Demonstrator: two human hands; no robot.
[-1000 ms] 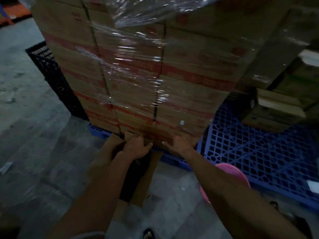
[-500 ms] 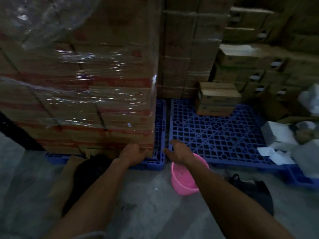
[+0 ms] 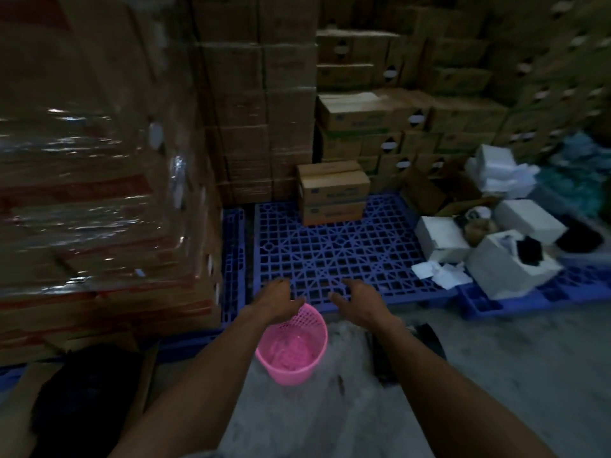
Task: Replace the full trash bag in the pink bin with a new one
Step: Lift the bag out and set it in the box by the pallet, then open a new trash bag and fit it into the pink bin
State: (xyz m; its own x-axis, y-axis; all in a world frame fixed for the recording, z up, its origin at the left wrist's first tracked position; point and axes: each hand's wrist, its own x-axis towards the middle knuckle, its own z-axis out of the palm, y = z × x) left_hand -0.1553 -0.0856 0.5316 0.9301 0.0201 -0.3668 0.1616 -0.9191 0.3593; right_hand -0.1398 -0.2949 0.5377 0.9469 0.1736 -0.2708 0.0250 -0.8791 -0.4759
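**Reaching over the pink bin with both hands empty**

Seen from the head camera, both bare arms are stretched forward over a grey concrete floor (image 3: 297, 424). The left hand (image 3: 281, 300) is held just above the far left rim of the pink bin (image 3: 292, 350), fingers loosely spread and curled, nothing gripped. The right hand (image 3: 358, 300) is held to the right of the bin, fingers apart, also empty. The pink bin is stood on the floor between the forearms, just in front of a blue plastic pallet (image 3: 330, 252); its lattice wall is visible and no bag can be made out inside it. A dark bag (image 3: 426, 338) is partly hidden behind the right forearm. Shrink-wrapped cartons (image 3: 92, 193) are stacked at left, a small cardboard box (image 3: 332, 191) is set on the pallet, and white foam boxes (image 3: 509, 262) are piled at right. A black bag (image 3: 86, 395) is seen lying in a flattened carton at lower left.
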